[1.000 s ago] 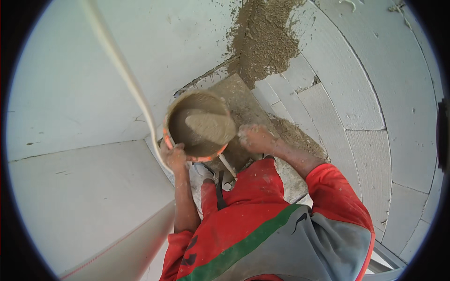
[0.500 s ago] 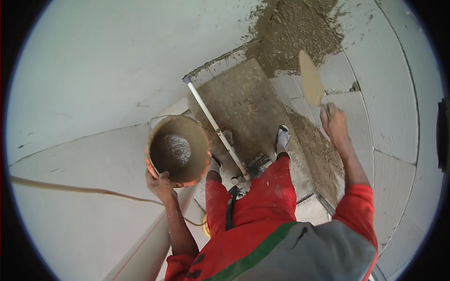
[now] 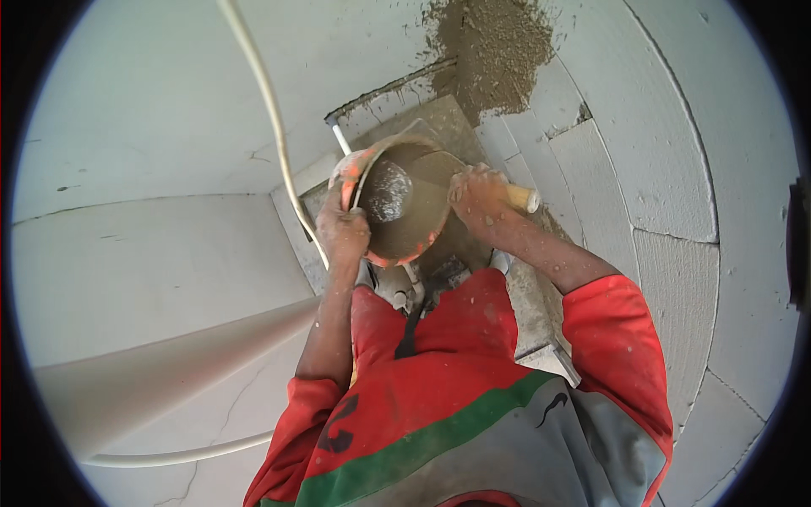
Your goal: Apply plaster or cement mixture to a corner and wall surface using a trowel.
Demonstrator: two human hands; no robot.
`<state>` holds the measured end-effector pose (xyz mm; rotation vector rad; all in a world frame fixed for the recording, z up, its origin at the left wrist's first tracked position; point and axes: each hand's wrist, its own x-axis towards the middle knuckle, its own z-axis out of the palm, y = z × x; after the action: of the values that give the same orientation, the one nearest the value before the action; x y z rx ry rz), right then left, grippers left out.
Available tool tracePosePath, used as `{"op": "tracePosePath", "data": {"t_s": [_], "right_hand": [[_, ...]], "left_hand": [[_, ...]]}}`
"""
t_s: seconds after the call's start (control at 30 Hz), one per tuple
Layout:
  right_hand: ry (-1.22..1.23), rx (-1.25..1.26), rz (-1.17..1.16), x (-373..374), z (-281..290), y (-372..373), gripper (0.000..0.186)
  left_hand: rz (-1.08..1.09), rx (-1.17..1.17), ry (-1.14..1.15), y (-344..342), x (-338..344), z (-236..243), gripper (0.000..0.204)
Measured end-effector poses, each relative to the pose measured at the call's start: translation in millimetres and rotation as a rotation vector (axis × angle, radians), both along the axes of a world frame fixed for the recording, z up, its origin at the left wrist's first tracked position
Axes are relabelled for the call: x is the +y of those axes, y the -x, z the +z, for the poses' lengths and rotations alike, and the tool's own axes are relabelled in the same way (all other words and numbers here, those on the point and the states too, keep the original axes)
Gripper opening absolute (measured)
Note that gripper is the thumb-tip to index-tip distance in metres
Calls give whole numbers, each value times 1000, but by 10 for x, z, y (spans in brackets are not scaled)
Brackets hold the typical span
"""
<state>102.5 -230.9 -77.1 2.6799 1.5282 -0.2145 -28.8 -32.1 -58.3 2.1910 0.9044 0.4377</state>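
My left hand [image 3: 344, 232] grips the rim of an orange bucket [image 3: 404, 257] smeared with grey mortar. The bucket is tilted so that its mouth faces up at me, with coated inner walls and a wet, shiny patch [image 3: 389, 191] at the bottom. At the right rim, my right hand [image 3: 481, 199] is closed round a trowel [image 3: 522, 198]. Its pale wooden handle sticks out to the right, while the blade reaches toward the bucket's mouth and is hard to make out against the mortar.
Fresh mortar [image 3: 494, 55] covers the wall corner ahead. Pale block wall [image 3: 667, 144] stands on the right. A hose [image 3: 274, 118] hangs at left, near a thick pale pipe [image 3: 177, 351]. Behind the bucket, a thin white pipe [image 3: 340, 137] shows; my feet are below it.
My right hand has brought the trowel from the wall side down to the bucket. My left hand has moved the bucket up and right, toward my middle. The hose has swung into view higher up.
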Motion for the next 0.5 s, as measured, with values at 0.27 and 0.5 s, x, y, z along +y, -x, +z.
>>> {"op": "tracePosePath", "data": {"t_s": [0.27,0.5], "right_hand": [[-269,414,-202,-462,-511,662,20],[-266,447,-378,-231,-578,866,17]], "left_hand": [[-243,90,-26,-282,-216,155,46],[-38,-80,346,284,136,-318,35]]}}
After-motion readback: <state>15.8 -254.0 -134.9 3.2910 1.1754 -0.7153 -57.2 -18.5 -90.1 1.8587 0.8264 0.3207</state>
